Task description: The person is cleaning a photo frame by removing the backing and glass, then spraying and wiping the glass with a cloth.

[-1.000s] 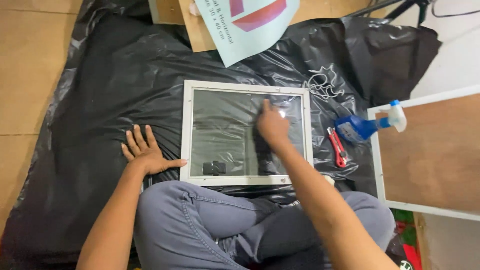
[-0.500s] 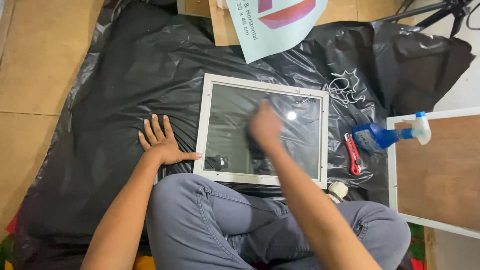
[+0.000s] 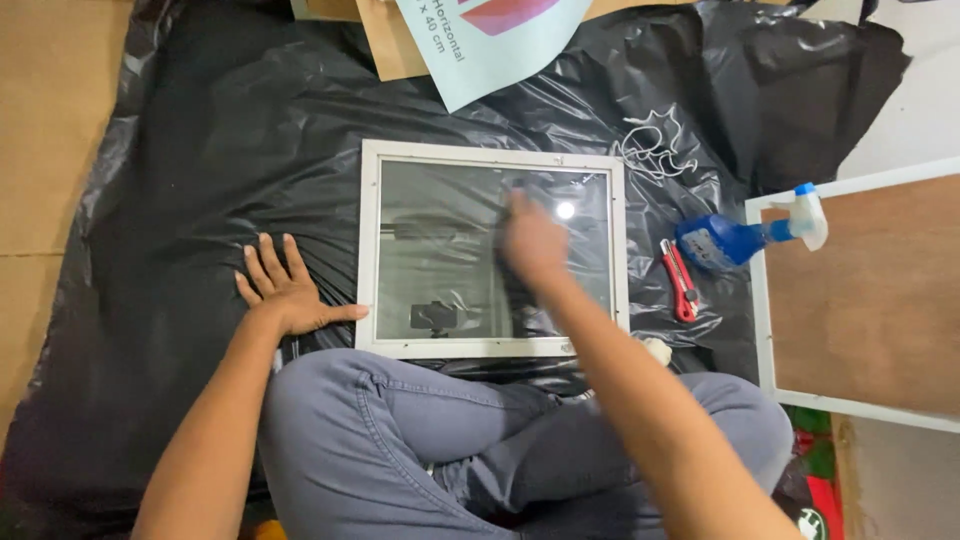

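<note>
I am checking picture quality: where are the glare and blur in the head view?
In the head view, a small bright glare spot sits on the glass of the white frame; the glass also mirrors dark shapes. The right hand is motion-blurred. The left hand is sharp, and the black plastic sheet shows soft shine.

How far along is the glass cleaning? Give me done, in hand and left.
Done: the white picture frame lies flat on the black plastic sheet, and the spray bottle is set aside. In hand: the right hand, blurred, is on the glass; the left hand is flat beside the frame. Left: the pictures do not show how clean the glass is; a second frame lies to the right.
</note>
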